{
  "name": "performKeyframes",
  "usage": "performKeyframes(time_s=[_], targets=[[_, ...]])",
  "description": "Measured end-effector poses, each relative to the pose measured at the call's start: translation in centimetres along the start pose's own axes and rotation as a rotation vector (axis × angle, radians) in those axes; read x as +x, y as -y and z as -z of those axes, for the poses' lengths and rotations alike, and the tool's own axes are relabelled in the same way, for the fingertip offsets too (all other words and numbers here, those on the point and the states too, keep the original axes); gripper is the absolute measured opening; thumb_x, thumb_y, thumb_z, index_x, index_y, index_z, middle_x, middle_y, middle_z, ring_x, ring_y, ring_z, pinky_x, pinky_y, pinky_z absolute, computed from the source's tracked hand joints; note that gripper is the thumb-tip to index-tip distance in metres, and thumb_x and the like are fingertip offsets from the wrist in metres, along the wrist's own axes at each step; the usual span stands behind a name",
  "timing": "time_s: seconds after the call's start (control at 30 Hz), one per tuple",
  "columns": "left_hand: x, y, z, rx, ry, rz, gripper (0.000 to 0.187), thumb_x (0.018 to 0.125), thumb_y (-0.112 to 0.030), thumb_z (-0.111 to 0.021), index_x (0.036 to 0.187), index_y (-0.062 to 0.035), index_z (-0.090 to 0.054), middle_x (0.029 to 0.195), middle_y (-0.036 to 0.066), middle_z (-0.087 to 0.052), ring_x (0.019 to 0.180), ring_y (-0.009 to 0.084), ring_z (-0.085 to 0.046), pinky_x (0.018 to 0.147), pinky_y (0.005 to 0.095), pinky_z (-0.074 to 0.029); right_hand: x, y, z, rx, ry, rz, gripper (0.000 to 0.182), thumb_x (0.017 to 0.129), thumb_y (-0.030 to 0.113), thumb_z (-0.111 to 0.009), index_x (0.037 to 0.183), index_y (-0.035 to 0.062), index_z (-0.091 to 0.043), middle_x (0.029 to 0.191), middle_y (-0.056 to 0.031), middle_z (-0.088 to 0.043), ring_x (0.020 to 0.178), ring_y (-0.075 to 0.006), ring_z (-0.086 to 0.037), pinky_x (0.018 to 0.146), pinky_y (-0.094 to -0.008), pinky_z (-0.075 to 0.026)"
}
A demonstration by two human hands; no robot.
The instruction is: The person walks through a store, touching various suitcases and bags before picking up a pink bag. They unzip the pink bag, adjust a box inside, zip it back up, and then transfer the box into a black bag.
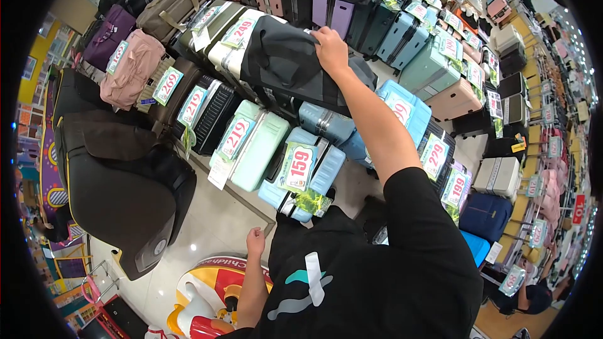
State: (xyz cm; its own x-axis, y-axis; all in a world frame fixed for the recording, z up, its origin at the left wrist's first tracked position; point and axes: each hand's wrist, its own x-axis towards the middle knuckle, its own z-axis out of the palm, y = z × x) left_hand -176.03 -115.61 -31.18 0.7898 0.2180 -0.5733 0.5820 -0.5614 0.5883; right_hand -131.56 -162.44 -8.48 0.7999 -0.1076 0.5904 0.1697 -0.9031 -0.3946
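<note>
From here I judge the bag [276, 63] soft, probably light, best held by its far edge, where the right hand [331, 52] grips; left hand [255, 242] loosely curled.

Right hand [331, 53] stretched forward, pinching; left hand [255, 242] low, loosely curled.

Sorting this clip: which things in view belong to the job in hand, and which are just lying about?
Seemingly in the job:
- dark grey bag
- right hand, holding the bag's top

Just about:
- mint suitcase
- light-blue suitcase
- pink bag
- large padded chair
</note>
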Motion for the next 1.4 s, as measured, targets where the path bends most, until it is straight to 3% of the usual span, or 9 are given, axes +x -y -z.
performKeyframes(time_s=[0.37, 0.53, 0.67, 0.8, 0.83, 0.93, 1.03, 1.23, 1.4], targets=[[-0.2, 1.4, 1.0, -0.042, 0.128, 0.044, 0.028, 0.089, -0.013, -0.061, 0.112, 0.0043, -0.062, 0.083, 0.013, -0.07, 0.072, 0.018, -0.067, 0.068, 0.0321, -0.053, -7.7, -0.8, -2.5, -0.157, 0.276, -0.137, 0.036, 0.079, 0.024, -0.075, 0.11, 0.009, -0.064, 0.113, -0.0101, -0.061, 0.108, -0.0287, -0.058, 0.089, -0.0441, -0.047], [2.1, -1.3, 2.9, -0.024, 0.229, 0.034, 0.03, 0.089, -0.013, -0.061, 0.114, 0.0044, -0.061, 0.082, 0.012, -0.069, 0.071, 0.0172, -0.066, 0.067, 0.0305, -0.052, -10.8, 1.7, -0.4, -0.264, 0.098, -0.165, 0.065, 0.079, 0.026, -0.074, 0.134, 0.0027, -0.049, 0.14, -0.0213, -0.046, 0.13, -0.0368, -0.044, 0.107, -0.05, -0.034], [6.4, -1.0, 3.8, 0.014, 0.33, -0.037, 0.035, 0.088, -0.014, -0.063, 0.118, 0.0023, -0.059, 0.092, 0.011, -0.068, 0.073, 0.0168, -0.066, 0.058, 0.0276, -0.049, -17.4, 6.4, 3.2, -0.063, -0.045, -0.274, 0.056, 0.081, 0.015, -0.069, 0.131, -0.0018, -0.05, 0.139, -0.0266, -0.046, 0.127, -0.0429, -0.047, 0.104, -0.0487, -0.04], [10.0, -1.5, 3.9, 0.164, 0.512, -0.093, 0.034, 0.088, -0.016, -0.063, 0.117, 0.0017, -0.059, 0.094, 0.011, -0.068, 0.074, 0.0168, -0.066, 0.056, 0.0274, -0.048, -33.9, 12.5, 7.3, 0.135, 0.092, -0.496, 0.045, 0.082, 0.007, -0.063, 0.125, -0.0043, -0.053, 0.131, -0.0262, -0.051, 0.114, -0.0429, -0.055, 0.096, -0.0453, -0.047], [9.9, -2.7, 4.2, 0.232, 0.53, -0.101, 0.031, 0.089, -0.014, -0.061, 0.115, 0.0033, -0.06, 0.085, 0.011, -0.068, 0.072, 0.017, -0.065, 0.067, 0.0301, -0.051, -38.8, 13.9, 8.3, 0.114, 0.046, -0.581, 0.04, 0.083, 0.006, -0.063, 0.121, -0.0033, -0.056, 0.126, -0.0251, -0.054, 0.111, -0.0415, -0.056, 0.094, -0.0444, -0.048], [15.3, 0.0, 4.3, 0.394, 0.645, -0.216, 0.032, 0.087, -0.016, -0.061, 0.114, 0.0029, -0.061, 0.084, 0.012, -0.068, 0.071, 0.0179, -0.065, 0.067, 0.0313, -0.052, -50.3, 18.7, 14.6, 0.052, 0.04, -1.077, 0.031, 0.084, 0.006, -0.059, 0.114, -0.0012, -0.062, 0.114, -0.0232, -0.062, 0.108, -0.0399, -0.059, 0.093, -0.044, -0.049], [16.8, -2.8, 4.8, 0.516, 0.644, -0.263, 0.035, 0.086, -0.017, -0.061, 0.115, 0.0036, -0.062, 0.084, 0.013, -0.068, 0.071, 0.0185, -0.065, 0.066, 0.0318, -0.052, -61.6, 21.1, 19.2, -0.098, -0.141, -1.414, 0.023, 0.088, 0.01, -0.055, 0.103, -0.0035, -0.066, 0.106, -0.024, -0.066, 0.102, -0.0402, -0.062, 0.091, -0.0449, -0.049], [12.0, -9.2, 3.3, 0.352, 0.655, -0.148, 0.039, 0.091, -0.017, -0.057, 0.124, 0.0026, -0.056, 0.102, 0.011, -0.067, 0.074, 0.0155, -0.065, 0.06, 0.0286, -0.049, -71.8, 16.5, 24.2, -0.103, 0.127, -1.701, 0.04, 0.086, 0.017, -0.064, 0.12, -0.0017, -0.058, 0.119, -0.0256, -0.061, 0.112, -0.0404, -0.058, 0.094, -0.0452, -0.048], [3.6, -10.4, 3.4, 0.422, 0.626, -0.165, 0.038, 0.09, -0.017, -0.062, 0.121, 0.0041, -0.058, 0.1, 0.012, -0.066, 0.08, 0.0183, -0.066, 0.07, 0.0304, -0.051, -76.8, 5.9, 23.4, -0.296, 0.136, -1.732, 0.079, 0.079, 0.03, -0.075, 0.143, 0.0043, -0.038, 0.146, -0.0253, -0.039, 0.133, -0.0412, -0.043, 0.106, -0.0492, -0.041]])
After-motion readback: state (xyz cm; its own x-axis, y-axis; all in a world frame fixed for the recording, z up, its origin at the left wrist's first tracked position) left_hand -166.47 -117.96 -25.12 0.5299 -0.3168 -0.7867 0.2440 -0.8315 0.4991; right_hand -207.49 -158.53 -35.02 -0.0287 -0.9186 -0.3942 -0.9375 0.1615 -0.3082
